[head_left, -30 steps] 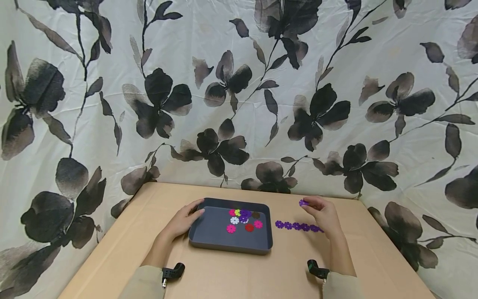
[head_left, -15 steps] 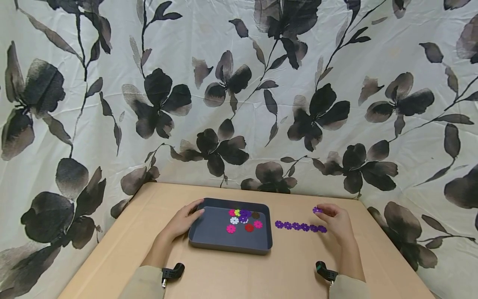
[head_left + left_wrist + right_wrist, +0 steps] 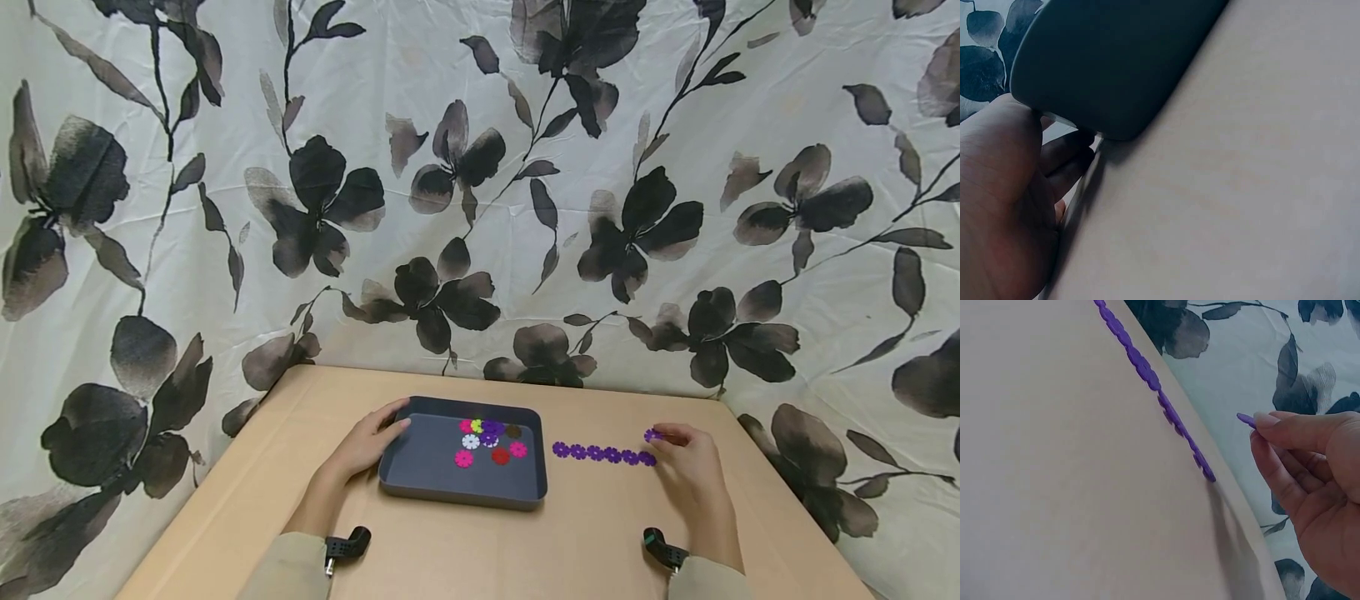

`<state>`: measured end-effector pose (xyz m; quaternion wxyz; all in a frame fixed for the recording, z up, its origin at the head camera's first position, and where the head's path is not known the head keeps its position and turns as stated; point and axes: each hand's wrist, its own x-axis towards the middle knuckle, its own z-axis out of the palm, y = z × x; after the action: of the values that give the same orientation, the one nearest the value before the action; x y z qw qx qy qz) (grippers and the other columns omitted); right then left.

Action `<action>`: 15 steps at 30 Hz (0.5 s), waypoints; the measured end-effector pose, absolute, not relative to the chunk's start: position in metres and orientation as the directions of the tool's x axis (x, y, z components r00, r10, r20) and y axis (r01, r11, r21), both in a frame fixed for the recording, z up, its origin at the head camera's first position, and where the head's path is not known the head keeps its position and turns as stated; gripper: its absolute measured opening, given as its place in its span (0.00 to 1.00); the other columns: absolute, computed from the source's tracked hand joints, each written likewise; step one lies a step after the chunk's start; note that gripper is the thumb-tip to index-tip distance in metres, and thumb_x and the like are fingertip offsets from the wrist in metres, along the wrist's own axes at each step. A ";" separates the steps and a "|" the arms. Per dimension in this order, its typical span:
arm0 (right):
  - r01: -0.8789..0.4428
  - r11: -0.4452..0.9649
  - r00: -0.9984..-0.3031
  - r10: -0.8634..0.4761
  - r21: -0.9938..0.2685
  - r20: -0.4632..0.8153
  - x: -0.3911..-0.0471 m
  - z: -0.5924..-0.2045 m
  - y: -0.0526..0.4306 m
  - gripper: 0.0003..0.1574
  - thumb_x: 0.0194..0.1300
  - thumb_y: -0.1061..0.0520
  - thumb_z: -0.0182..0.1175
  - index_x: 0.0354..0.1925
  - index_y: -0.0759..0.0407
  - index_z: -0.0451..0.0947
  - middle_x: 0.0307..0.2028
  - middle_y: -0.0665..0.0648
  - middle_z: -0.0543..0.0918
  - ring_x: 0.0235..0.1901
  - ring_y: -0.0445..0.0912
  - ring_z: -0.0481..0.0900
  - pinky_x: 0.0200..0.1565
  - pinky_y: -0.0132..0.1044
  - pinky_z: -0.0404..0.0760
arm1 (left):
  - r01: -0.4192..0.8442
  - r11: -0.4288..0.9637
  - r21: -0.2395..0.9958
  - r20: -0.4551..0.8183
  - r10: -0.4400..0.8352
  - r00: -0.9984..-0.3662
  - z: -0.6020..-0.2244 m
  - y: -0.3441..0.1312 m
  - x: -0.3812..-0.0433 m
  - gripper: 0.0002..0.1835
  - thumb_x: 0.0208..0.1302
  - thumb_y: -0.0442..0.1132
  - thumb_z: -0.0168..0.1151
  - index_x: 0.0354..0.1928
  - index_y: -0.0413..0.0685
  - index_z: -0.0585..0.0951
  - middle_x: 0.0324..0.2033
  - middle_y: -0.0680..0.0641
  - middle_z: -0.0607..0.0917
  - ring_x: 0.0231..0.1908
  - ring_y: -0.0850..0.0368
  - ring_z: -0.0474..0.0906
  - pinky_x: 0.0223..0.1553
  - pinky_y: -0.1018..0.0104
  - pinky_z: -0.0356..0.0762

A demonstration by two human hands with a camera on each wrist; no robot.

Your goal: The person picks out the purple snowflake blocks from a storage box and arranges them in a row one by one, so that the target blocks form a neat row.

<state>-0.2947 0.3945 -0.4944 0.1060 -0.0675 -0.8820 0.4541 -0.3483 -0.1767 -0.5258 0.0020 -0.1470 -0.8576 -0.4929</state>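
My right hand (image 3: 696, 467) pinches a purple flower-shaped disc (image 3: 651, 434) between thumb and fingertips, just above the table. Below it, a row of joined purple flower discs (image 3: 596, 454) lies on the table, its right end close to the hand. In the right wrist view the held disc (image 3: 1246, 420) shows edge-on and apart from the purple chain (image 3: 1129, 347). With the thumb over the rim and fingers at the outside, my left hand (image 3: 366, 443) grips the left side of a dark grey tray (image 3: 416, 479); part of those fingers is hidden.
Inside the tray lie several loose flower discs: pink ones (image 3: 464, 458), a red one (image 3: 500, 456), a white one (image 3: 470, 442), a brown one (image 3: 513, 432) and purple ones (image 3: 491, 428). A floral cloth (image 3: 525, 250) hangs behind the light wooden table (image 3: 480, 550).
My right hand has moved right and lower with the purple flower disc, uncovering the right end of the row. My left hand and the tray have stayed put.
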 end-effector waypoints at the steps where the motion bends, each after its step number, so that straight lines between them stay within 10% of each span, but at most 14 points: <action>1: 0.042 0.561 -0.970 0.221 -0.826 0.100 -0.293 -0.495 0.396 0.25 0.74 0.54 0.65 0.65 0.61 0.79 0.59 0.64 0.83 0.53 0.49 0.77 0.45 0.24 0.80 | 0.257 0.473 0.843 0.150 0.252 -0.956 -0.525 -0.177 -0.348 0.34 0.78 0.59 0.55 0.80 0.55 0.65 0.78 0.41 0.67 0.78 0.38 0.60 0.79 0.39 0.57; 15: 0.123 0.564 -0.970 0.243 -0.816 0.021 -0.289 -0.505 0.418 0.20 0.71 0.63 0.66 0.60 0.66 0.82 0.54 0.65 0.86 0.46 0.45 0.82 0.41 0.22 0.80 | 0.263 0.471 0.842 0.154 0.257 -0.954 -0.524 -0.177 -0.347 0.33 0.79 0.56 0.55 0.80 0.55 0.65 0.78 0.40 0.66 0.78 0.38 0.60 0.79 0.39 0.57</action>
<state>-0.2891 0.4179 -0.5053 0.0657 -0.1039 -0.8819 0.4552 -0.3468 -0.1770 -0.5235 0.0031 -0.1518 -0.8575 -0.4915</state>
